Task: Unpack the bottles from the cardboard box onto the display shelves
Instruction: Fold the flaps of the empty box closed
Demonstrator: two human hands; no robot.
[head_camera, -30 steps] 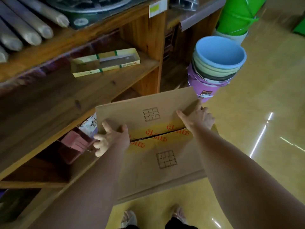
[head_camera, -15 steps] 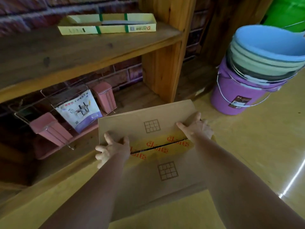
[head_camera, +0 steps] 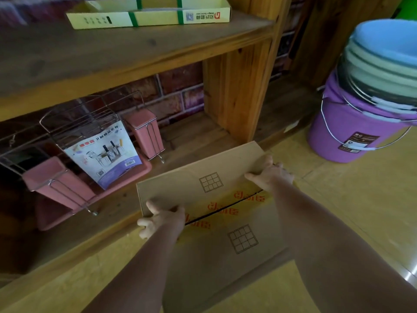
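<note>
Tan cardboard box (head_camera: 209,199) with red lettering and grid squares; purple bucket (head_camera: 343,136); pink holders (head_camera: 146,132).

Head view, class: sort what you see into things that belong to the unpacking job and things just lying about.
Belongs to the job:
cardboard box, closed
left hand and right hand gripping its sides
wooden shelves

Lying about:
stacked buckets
wire rack
yellow-green carton

Single head-worn wide-angle view, looking forward and steeply down, close over both forearms, facing the low wooden shelves (head_camera: 140,57) and floor (head_camera: 352,199)
</note>
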